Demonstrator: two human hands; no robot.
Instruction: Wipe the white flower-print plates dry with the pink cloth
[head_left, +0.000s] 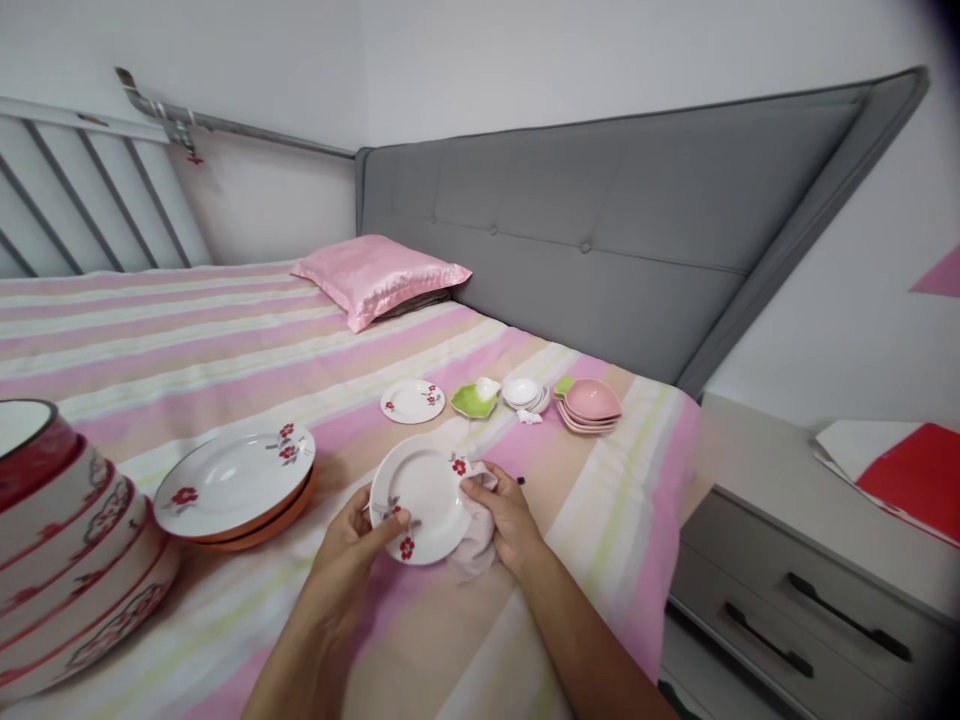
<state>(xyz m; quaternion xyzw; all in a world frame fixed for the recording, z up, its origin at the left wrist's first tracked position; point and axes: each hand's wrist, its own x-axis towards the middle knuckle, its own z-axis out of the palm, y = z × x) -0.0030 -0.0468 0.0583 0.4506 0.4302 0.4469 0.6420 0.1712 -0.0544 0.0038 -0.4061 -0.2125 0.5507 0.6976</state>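
A white plate with red flowers (426, 490) is held up over the bed, tilted toward me. My left hand (358, 530) grips its left rim, thumb on the face near a flower. At the right rim my right hand (510, 510) pinches the plate and a pale cloth (478, 545) together. The cloth hangs below the plate's right edge. Beyond lies a second small flowered plate (412, 401). Beside it are a green leaf-shaped dish (474, 402), several small white bowls (525, 393) and stacked pink dishes (592, 402).
Larger flowered plates (236, 480) are stacked at left, next to a tall stack of red-rimmed bowls (75, 570). A pink pillow (382, 275) rests by the grey headboard (555, 220). To the right stands a nightstand (817, 560) with a red-and-white item (915, 480) on top.
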